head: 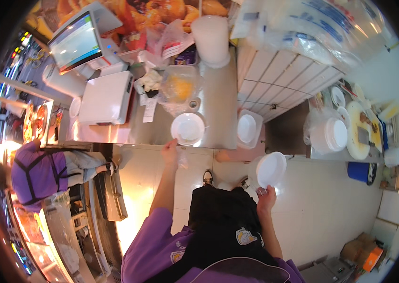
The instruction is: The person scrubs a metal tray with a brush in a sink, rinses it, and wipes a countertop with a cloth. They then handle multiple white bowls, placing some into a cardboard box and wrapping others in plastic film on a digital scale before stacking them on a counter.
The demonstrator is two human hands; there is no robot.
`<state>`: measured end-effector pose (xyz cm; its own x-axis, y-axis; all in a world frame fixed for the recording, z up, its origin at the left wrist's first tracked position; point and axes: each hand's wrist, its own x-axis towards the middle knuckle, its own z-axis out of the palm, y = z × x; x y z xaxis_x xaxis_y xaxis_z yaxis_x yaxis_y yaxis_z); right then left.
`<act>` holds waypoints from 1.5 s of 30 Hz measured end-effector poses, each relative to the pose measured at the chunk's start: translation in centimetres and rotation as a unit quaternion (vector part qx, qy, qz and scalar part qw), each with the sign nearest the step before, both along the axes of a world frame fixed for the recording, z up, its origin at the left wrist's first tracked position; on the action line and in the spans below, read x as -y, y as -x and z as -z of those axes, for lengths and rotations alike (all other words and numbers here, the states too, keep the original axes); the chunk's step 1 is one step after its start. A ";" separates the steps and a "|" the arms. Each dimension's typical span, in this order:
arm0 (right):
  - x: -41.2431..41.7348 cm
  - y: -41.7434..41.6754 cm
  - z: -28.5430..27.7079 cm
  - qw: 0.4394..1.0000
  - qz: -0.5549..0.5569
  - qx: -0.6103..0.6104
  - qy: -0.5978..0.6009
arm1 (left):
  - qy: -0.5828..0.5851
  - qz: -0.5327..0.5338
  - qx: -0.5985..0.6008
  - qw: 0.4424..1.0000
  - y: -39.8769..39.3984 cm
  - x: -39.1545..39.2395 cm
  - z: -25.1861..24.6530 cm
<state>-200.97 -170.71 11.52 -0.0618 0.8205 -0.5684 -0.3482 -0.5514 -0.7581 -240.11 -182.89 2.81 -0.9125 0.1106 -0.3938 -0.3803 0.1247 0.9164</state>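
My left hand is at the counter's front edge, its fingertips at the near rim of a white round bowl. A crumpled piece of clear plastic hangs beside this hand; whether the fingers grip it or the rim is unclear. My right hand grips the lower rim of a second white bowl, held tilted above the floor. Clear plastic shows along the left side of that bowl.
The steel counter carries a clear bag with yellow contents, a tape roll, a stack of white lids or containers, and a touch-screen till. A white tub stands right. Another person bends at left.
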 end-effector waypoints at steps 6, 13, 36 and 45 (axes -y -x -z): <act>-0.4 1.2 -0.5 1.000 0.002 0.008 -0.010 | -0.054 -0.042 0.097 0.993 -1.7 1.6 -3.8; -0.2 -2.5 -0.5 0.996 0.091 0.017 0.003 | 0.006 0.293 0.024 0.956 -16.8 -0.9 1.2; -21.7 -20.8 -6.2 0.942 0.284 -0.143 -0.109 | -0.147 0.329 0.325 0.874 -34.2 -27.1 -2.9; -17.8 -15.8 -7.3 0.930 0.346 -0.060 -0.108 | -0.240 0.304 0.524 0.758 -47.1 -28.7 -11.7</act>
<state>-185.13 -152.91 18.86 0.4709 0.7816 -0.4090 -0.6524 -0.0035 -0.7579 -193.01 -154.24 14.54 0.1508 0.7462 -0.6485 -0.9375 0.3160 0.1455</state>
